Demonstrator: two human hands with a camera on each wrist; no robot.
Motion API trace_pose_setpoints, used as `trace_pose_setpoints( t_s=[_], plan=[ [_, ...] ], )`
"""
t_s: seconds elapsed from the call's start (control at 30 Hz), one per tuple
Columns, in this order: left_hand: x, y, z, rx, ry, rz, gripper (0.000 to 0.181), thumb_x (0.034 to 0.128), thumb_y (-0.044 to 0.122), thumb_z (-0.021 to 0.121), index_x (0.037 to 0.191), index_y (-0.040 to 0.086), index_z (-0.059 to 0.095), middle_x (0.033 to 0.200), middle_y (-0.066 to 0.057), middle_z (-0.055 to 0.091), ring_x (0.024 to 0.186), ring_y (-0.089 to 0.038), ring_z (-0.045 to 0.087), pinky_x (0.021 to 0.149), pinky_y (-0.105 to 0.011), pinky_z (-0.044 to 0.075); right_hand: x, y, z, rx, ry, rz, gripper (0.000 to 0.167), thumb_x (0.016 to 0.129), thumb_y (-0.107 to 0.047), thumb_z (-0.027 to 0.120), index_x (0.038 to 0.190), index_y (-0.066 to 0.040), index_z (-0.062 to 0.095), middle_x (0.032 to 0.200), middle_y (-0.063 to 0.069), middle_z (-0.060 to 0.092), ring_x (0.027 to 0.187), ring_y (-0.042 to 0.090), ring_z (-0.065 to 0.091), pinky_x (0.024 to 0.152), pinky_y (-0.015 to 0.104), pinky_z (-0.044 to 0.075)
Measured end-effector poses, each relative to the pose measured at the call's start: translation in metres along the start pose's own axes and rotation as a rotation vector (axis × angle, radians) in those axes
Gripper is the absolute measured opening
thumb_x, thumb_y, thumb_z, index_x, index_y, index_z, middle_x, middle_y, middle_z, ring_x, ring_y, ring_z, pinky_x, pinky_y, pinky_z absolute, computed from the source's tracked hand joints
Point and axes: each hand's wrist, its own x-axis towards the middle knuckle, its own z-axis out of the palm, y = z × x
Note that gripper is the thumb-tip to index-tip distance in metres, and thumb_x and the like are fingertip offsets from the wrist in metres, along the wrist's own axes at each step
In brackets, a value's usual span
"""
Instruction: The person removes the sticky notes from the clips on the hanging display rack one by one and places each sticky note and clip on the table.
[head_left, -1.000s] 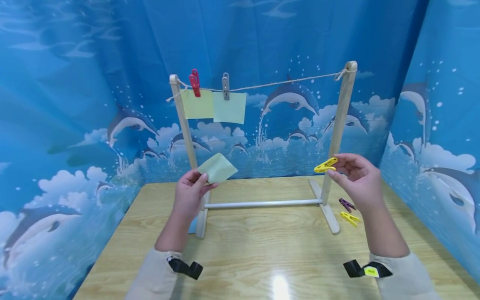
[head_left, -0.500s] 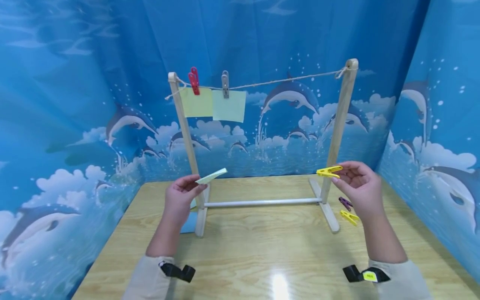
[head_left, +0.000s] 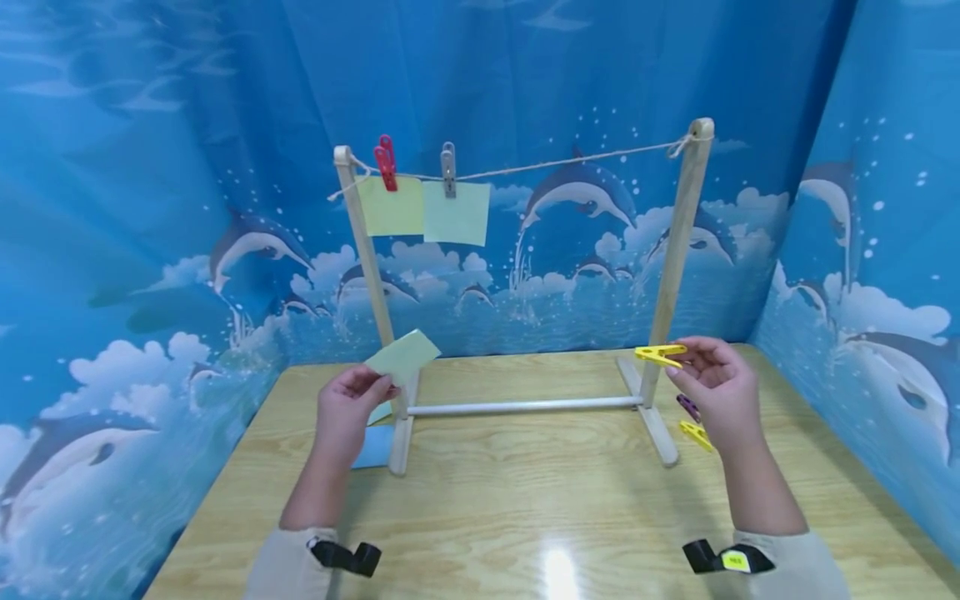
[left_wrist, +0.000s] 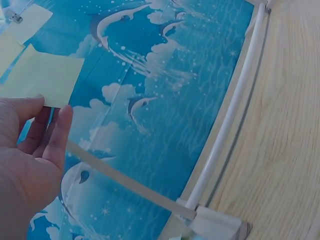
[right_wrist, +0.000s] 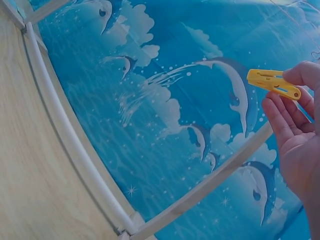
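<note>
At the left of the rack (head_left: 525, 407), my left grip (head_left: 347, 410) pinches paper (head_left: 405, 357): light, I'd guess, easily creased, best held by an edge; at its right, my right grip (head_left: 723, 392) pinches a yellow peg (right_wrist: 272, 85), likely springy.

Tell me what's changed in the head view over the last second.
The left hand, holding the green note, moved left and a little lower, uncovering more of the blue paper. The right hand lowered the yellow clothespin slightly. Nothing was grabbed or released. Both hanging notes stayed clipped up.
</note>
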Motion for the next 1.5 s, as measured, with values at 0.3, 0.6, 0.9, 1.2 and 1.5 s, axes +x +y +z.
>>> trace_pose_setpoints(
  t_s=[0.3,0.6,0.9,1.2,1.5],
  plan=[
    [-0.005,-0.008,-0.018,0.026,0.055,-0.014,0.027,0.0887,0.009,0.072,0.112,-0.003,0.066,0.096,0.0,0.072,0.089,-0.017,0.07,0.076,-0.037,0.06,-0.007,0.008,-0.013,0.006,0.012,0.096,0.031,0.086,0.009,0.068,0.115,0.008,0.059,0.104,0.002,0.066,0.095,0.011,0.064,0.074,0.017,0.056],
    [-0.009,-0.008,-0.036,0.067,0.103,0.0,0.032,0.0871,0.006,0.073,0.117,-0.003,0.065,0.092,0.0,0.071,0.086,-0.014,0.07,0.075,-0.034,0.06,-0.017,0.016,-0.029,-0.077,0.033,0.143,0.03,0.087,0.004,0.07,0.116,-0.003,0.065,0.106,0.002,0.063,0.094,0.008,0.061,0.077,0.014,0.054],
    [-0.014,-0.011,-0.055,0.037,0.145,-0.029,0.029,0.0858,0.004,0.074,0.114,-0.001,0.067,0.09,0.0,0.071,0.085,-0.012,0.069,0.074,-0.032,0.059,-0.024,0.02,-0.042,-0.05,0.045,0.168,0.03,0.087,0.006,0.069,0.116,-0.003,0.066,0.104,-0.001,0.066,0.096,0.005,0.062,0.079,0.012,0.052],
    [-0.019,-0.018,-0.075,-0.055,0.199,-0.048,0.023,0.0845,-0.008,0.071,0.101,0.008,0.073,0.087,0.0,0.071,0.077,-0.011,0.068,0.071,-0.032,0.06,-0.031,0.029,-0.062,-0.015,0.059,0.185,0.031,0.085,0.009,0.07,0.114,-0.001,0.066,0.103,-0.003,0.068,0.093,0.005,0.065,0.079,0.014,0.053],
    [-0.023,-0.025,-0.092,-0.115,0.221,-0.075,0.029,0.0847,-0.012,0.068,0.101,0.011,0.074,0.088,0.001,0.071,0.08,-0.007,0.067,0.067,-0.028,0.06,-0.038,0.034,-0.08,-0.16,0.12,0.248,0.041,0.086,-0.001,0.073,0.126,-0.004,0.063,0.108,-0.009,0.066,0.094,0.0,0.062,0.077,0.009,0.051]
  ],
)
